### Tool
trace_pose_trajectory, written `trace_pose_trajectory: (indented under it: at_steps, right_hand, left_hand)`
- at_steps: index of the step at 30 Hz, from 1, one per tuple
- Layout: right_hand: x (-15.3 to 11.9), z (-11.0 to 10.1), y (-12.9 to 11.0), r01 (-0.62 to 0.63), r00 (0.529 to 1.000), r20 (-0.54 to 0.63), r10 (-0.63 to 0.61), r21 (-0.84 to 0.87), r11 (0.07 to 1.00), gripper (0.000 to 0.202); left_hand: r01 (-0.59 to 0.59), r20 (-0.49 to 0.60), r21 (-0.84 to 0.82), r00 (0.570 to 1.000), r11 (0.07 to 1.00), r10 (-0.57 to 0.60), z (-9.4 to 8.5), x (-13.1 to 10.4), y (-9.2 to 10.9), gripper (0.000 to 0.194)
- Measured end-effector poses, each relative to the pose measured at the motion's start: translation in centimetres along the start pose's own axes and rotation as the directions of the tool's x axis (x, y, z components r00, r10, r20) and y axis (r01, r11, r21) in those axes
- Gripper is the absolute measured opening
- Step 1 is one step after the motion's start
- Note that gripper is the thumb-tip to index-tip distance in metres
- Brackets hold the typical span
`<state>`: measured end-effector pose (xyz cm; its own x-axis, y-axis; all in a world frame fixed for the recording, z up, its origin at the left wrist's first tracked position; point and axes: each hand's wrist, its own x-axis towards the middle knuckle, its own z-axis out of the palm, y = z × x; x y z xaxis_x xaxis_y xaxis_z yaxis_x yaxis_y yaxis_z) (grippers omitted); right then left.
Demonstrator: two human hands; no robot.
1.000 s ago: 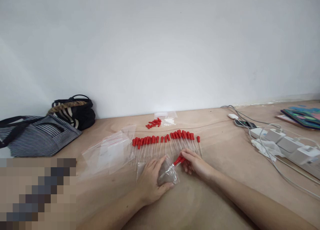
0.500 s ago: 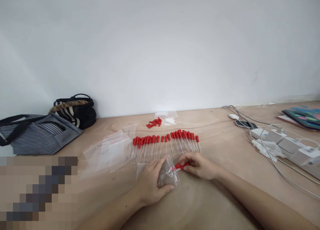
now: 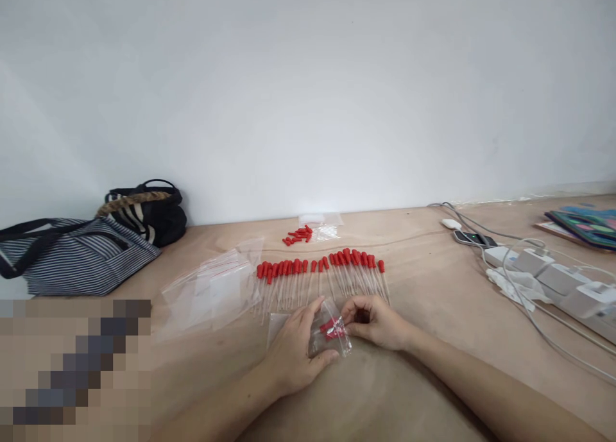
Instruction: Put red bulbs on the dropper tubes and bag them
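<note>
A small clear zip bag [image 3: 317, 344] lies on the table between my hands. Red bulbs of glass droppers [image 3: 332, 328] show through its plastic near the mouth; their glass stems are hard to make out. My left hand [image 3: 296, 352] holds the bag from the left, thumb and fingers on either side of it. At the bag's right edge, my right hand [image 3: 373, 320] is closed in a pinch on the plastic. Just beyond both hands, several red-bulbed glass droppers [image 3: 293, 267] lie side by side in a row, stems toward me.
Flat zip bags [image 3: 216, 288] overlap to the left of the row. Behind it are loose red bulbs [image 3: 298, 235] and a bag of glass tubes [image 3: 327, 231]. A striped bag [image 3: 86, 256] stands far left. Chargers [image 3: 563, 275], cables and a phone [image 3: 474, 238] lie right.
The red-bulbed droppers have moved left from my right fingers into the bag. My right fingers now pinch at the bag's edge. My left hand has stayed on the bag.
</note>
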<state>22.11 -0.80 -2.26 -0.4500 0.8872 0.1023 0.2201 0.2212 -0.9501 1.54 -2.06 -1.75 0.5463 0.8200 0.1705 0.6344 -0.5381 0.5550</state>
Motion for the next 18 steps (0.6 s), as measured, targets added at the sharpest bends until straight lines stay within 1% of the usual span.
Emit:
trace_pose_trajectory:
  at_steps: [2,3,5,6,7,8,9,10,11,12,15,18]
  right_hand:
    - [0.2,0.0,-0.2,0.016,0.999,-0.047,-0.020,-0.074,0.997,0.011]
    - [0.3,-0.4,-0.3,0.022,0.996,-0.086,-0.033,-0.124,0.992,0.010]
    - [0.6,-2.0,-0.5,-0.007,0.978,-0.205,-0.044,-0.242,0.970,0.007]
    - [0.8,-3.2,-0.4,-0.062,0.952,-0.305,-0.034,-0.302,0.951,0.006]
    - [0.9,-4.5,-0.2,-0.167,0.917,-0.398,0.013,-0.355,0.920,0.007]
    - [1.1,-5.8,0.1,-0.315,0.859,-0.503,0.092,-0.379,0.870,0.009]
    - [1.2,-7.1,0.5,-0.461,0.790,-0.587,0.179,-0.376,0.804,0.013]
    - [1.4,-8.2,0.9,-0.517,0.755,-0.622,0.210,-0.367,0.773,0.019]
    - [1.5,-9.1,1.3,-0.557,0.729,-0.642,0.237,-0.356,0.750,0.026]
    - [1.6,-9.8,1.7,-0.584,0.713,-0.650,0.262,-0.344,0.735,0.032]
    - [2.4,-10.6,2.5,-0.624,0.697,-0.640,0.324,-0.318,0.714,0.050]
    - [3.7,-10.7,2.8,-0.656,0.685,-0.618,0.385,-0.294,0.695,0.060]
  left_hand:
    - [0.001,0.005,0.002,1.000,1.000,-0.001,0.0,0.1,0.2,0.078]
    - [-0.005,0.004,0.009,1.000,1.000,0.005,0.0,0.2,0.3,0.078]
    - [-0.037,-0.013,0.045,0.999,0.998,0.038,-0.1,0.3,0.3,0.079]
    - [-0.063,-0.024,0.072,0.998,0.995,0.065,-0.2,0.4,0.3,0.080]
    - [-0.092,-0.032,0.104,0.995,0.990,0.096,-0.3,0.4,0.2,0.081]
    - [-0.120,-0.036,0.136,0.991,0.983,0.126,-0.5,0.4,0.1,0.080]
    - [-0.145,-0.032,0.163,0.988,0.976,0.153,-0.8,0.4,0.0,0.078]
    - [-0.168,-0.021,0.181,0.984,0.969,0.175,-1.2,0.3,-0.1,0.075]
    - [-0.187,-0.005,0.190,0.981,0.964,0.191,-1.5,0.2,-0.2,0.072]
    - [-0.199,0.008,0.190,0.980,0.961,0.201,-1.9,0.1,-0.3,0.067]
    - [-0.193,0.015,0.162,0.981,0.968,0.193,-2.4,-0.4,-0.6,0.058]
    - [-0.181,0.029,0.130,0.984,0.975,0.178,-2.1,-0.8,-1.0,0.054]
